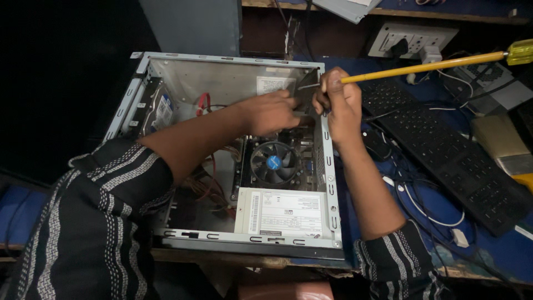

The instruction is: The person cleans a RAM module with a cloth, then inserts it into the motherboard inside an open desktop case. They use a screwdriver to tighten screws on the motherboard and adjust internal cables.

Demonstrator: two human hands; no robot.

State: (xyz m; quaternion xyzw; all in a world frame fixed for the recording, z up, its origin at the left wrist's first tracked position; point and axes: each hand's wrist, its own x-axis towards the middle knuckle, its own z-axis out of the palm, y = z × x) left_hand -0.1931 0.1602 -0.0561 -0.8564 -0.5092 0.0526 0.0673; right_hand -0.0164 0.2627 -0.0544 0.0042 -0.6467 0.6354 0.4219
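Observation:
An open grey computer case (333,183) lies on its side on a blue desk. Inside it I see a black cooler fan (273,163), a power supply with a white label (283,214) and a hard drive (158,111) at the left. My left hand (272,111) reaches over the case and pinches a thin dark metal bracket (306,93) near the upper right corner. My right hand (336,103) grips a long yellow screwdriver (427,66) near its tip end; the handle points up to the right.
A black keyboard (444,150) lies to the right of the case among tangled white and black cables (413,200). A wall socket strip (411,39) sits behind it. A grey upright panel (191,25) stands behind the case.

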